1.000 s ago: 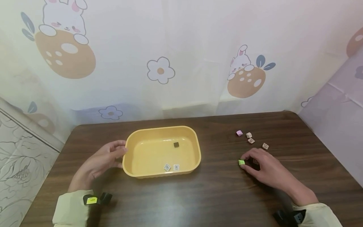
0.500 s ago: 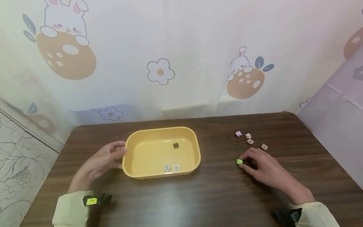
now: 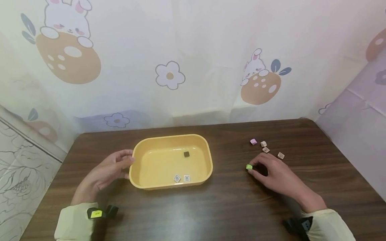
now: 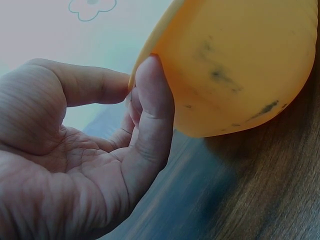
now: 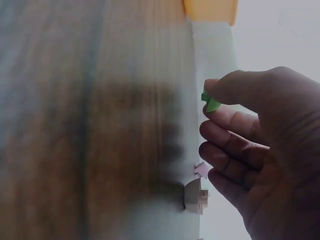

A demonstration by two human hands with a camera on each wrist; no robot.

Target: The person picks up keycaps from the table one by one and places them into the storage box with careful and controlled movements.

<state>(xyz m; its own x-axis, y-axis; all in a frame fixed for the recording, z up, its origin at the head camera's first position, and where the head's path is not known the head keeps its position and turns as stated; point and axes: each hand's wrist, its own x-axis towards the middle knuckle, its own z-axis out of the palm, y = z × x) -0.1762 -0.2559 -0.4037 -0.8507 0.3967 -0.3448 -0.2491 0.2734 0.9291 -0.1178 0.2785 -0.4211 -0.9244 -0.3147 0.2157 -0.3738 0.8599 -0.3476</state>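
Observation:
My left hand (image 3: 109, 170) pinches the left rim of a yellow plastic basin (image 3: 170, 186); the left wrist view shows thumb and fingers on either side of its wall (image 4: 235, 65). Between the thumb and fingertips of my right hand (image 3: 275, 174) is a small bright green keycap (image 3: 249, 167), seen edge-on as a green piece (image 5: 211, 102) in the right wrist view. It is held to the right of the basin, close above the tabletop. Two pale keycaps, one tilted (image 3: 177, 178) and one squarer (image 3: 187, 178), and a dark keycap (image 3: 186, 154) lie inside the basin.
Beyond my right hand lie a purple keycap (image 3: 253, 142) and beige keycaps (image 3: 263, 144), (image 3: 265, 150), (image 3: 281, 155) on the dark wooden table (image 3: 229, 207). A printed curtain (image 3: 208, 67) hangs behind the far edge.
My right hand has moved left and slightly away from me with the green keycap, leaving the loose keycaps behind. The left hand stays on the basin rim.

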